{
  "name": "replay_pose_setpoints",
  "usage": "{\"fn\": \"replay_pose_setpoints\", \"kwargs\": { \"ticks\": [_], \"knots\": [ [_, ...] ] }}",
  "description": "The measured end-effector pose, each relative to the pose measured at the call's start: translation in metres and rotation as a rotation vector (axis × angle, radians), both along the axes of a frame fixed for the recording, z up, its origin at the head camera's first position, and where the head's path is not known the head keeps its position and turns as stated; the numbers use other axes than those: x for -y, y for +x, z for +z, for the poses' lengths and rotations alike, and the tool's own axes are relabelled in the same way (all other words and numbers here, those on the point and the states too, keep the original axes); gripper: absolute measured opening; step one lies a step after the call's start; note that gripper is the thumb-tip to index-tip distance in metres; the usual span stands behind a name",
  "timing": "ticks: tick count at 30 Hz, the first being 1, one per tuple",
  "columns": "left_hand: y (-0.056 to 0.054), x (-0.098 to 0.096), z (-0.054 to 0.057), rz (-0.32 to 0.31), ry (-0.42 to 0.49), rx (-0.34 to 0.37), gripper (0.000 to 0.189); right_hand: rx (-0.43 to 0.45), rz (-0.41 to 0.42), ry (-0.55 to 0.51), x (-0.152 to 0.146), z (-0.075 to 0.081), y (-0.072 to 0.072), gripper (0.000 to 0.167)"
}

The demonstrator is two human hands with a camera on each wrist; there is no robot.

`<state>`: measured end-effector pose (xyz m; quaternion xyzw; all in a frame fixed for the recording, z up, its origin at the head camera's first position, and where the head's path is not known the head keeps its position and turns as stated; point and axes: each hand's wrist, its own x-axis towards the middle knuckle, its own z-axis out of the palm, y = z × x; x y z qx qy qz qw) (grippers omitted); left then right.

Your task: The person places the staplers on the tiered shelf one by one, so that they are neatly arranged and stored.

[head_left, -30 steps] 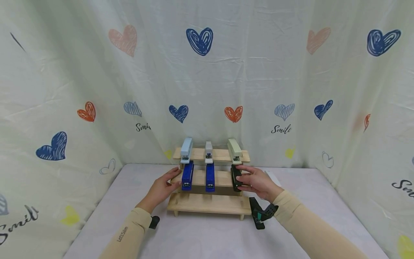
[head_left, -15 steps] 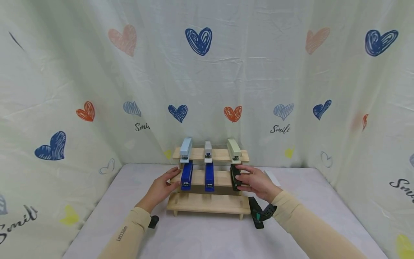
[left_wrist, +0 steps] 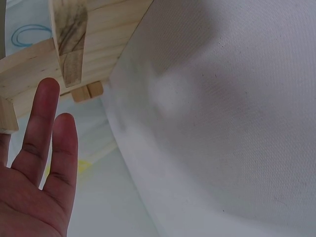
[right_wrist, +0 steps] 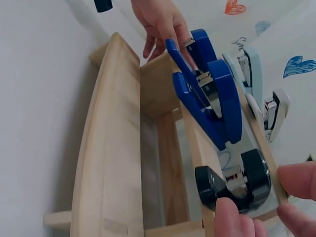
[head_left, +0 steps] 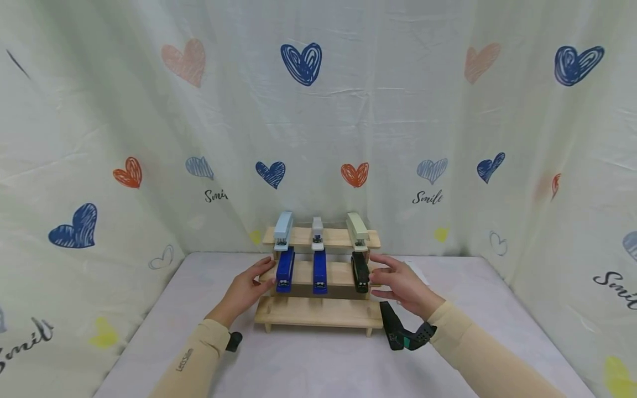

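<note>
A wooden three-tier rack (head_left: 318, 314) stands on the table with staplers on its upper two tiers. My left hand (head_left: 245, 287) grips the left end of the middle tier, thumb in front; in the left wrist view two of its fingers (left_wrist: 63, 158) extend straight beside the wood. My right hand (head_left: 403, 284) is open beside the black stapler (head_left: 360, 272) at the middle tier's right end, fingers spread and fingertips close to it. Two blue staplers share this tier: one at left (head_left: 285, 270), one in the middle (head_left: 320, 272).
On the top tier sit a light blue stapler (head_left: 283, 229), a grey-white stapler (head_left: 317, 232) and a pale green stapler (head_left: 357, 231). Another black stapler (head_left: 390, 323) lies on the table by the rack's front right corner, partly behind the right wrist strap. A heart-printed curtain (head_left: 318, 121) hangs behind.
My right hand has let go of the black stapler on the middle tier and drawn slightly right. My left hand stays at the rack's end. The view has shifted slightly.
</note>
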<state>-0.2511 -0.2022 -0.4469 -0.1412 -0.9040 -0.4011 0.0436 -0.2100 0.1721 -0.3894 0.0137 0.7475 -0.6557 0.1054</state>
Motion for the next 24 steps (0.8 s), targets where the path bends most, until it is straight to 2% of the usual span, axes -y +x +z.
{"fn": "replay_pose_setpoints", "kwargs": {
  "ticks": [6,11,18,24],
  "knots": [
    [0.002,0.001,0.001,-0.014,0.001,-0.023,0.055,-0.023,-0.012,0.086,-0.022,-0.008,0.014,0.053],
    [0.002,0.003,0.003,-0.019,-0.001,-0.031,0.055,-0.005,-0.039,0.135,-0.045,-0.022,0.027,0.054],
    [0.002,0.003,0.003,-0.025,0.007,-0.024,0.055,0.086,-0.090,0.174,-0.070,-0.051,0.037,0.053],
    [0.001,0.003,0.000,-0.022,0.009,-0.009,0.055,0.164,-0.091,0.185,-0.073,-0.077,0.039,0.053]
  ]
}}
